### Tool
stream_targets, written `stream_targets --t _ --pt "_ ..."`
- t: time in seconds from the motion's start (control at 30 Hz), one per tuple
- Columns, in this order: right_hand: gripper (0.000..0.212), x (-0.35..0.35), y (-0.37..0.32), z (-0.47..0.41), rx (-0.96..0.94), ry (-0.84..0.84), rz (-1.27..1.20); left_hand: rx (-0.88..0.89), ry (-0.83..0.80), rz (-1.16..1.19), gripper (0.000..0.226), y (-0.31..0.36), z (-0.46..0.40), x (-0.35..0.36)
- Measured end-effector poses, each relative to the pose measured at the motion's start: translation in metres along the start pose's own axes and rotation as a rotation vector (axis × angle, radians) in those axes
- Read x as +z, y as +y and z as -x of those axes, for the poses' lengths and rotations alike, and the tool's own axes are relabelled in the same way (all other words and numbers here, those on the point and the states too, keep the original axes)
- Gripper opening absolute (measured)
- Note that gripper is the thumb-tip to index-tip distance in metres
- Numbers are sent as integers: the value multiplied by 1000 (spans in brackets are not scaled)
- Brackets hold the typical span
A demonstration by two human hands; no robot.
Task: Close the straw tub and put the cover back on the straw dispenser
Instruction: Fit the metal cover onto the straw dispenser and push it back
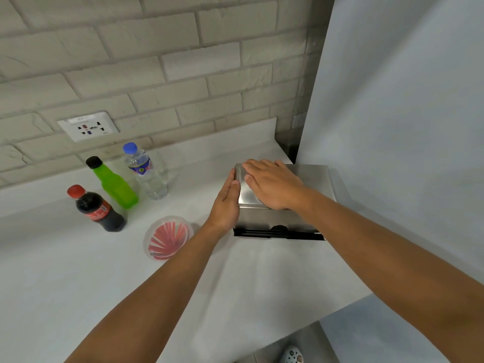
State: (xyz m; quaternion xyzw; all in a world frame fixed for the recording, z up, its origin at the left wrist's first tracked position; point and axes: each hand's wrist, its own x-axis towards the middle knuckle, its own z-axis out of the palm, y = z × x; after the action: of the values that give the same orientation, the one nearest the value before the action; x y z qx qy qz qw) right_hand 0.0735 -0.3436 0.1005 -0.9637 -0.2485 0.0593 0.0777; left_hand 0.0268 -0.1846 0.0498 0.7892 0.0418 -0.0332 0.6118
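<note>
A steel straw dispenser (264,218) stands on the white counter (78,271) against the right wall, with its flat metal cover (311,176) lying on top. My right hand (272,184) rests flat, palm down, on the cover. The flat palm of my left hand (226,203) presses against the dispenser's left side, fingers straight. Left of the dispenser sits a round clear straw tub (167,238) holding red straws, a clear lid on it. A black tray slot shows at the dispenser's front bottom.
Three bottles stand at the back left: a cola bottle (98,209), a green bottle (114,183) and a water bottle (146,171). A wall socket (87,126) sits in the brick wall. The counter's edge runs at the lower right, with a shoe (292,355) below it.
</note>
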Motion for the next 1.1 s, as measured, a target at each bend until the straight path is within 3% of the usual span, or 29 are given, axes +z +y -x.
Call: stream_targets --t 0.3,0.43,0.5,0.57,0.63,0.8,1.1 --pt "42 5 4 28 54 255 -38 -4 7 -1 55 4 5 0" --pt "47 14 32 71 239 374 -37 -28 -8 30 57 6 8 -2" --pt "52 22 47 95 395 453 -152 -26 -8 20 56 7 9 -2" --pt "63 30 52 115 537 441 -405 -11 -1 -9 56 9 11 -2" --pt "70 40 51 126 547 402 -561 34 8 -69 55 10 15 -1" --pt "85 42 48 128 431 399 -486 206 -38 -278 52 8 27 1" --pt "104 35 61 125 413 279 -442 191 -61 -390 67 7 36 6"
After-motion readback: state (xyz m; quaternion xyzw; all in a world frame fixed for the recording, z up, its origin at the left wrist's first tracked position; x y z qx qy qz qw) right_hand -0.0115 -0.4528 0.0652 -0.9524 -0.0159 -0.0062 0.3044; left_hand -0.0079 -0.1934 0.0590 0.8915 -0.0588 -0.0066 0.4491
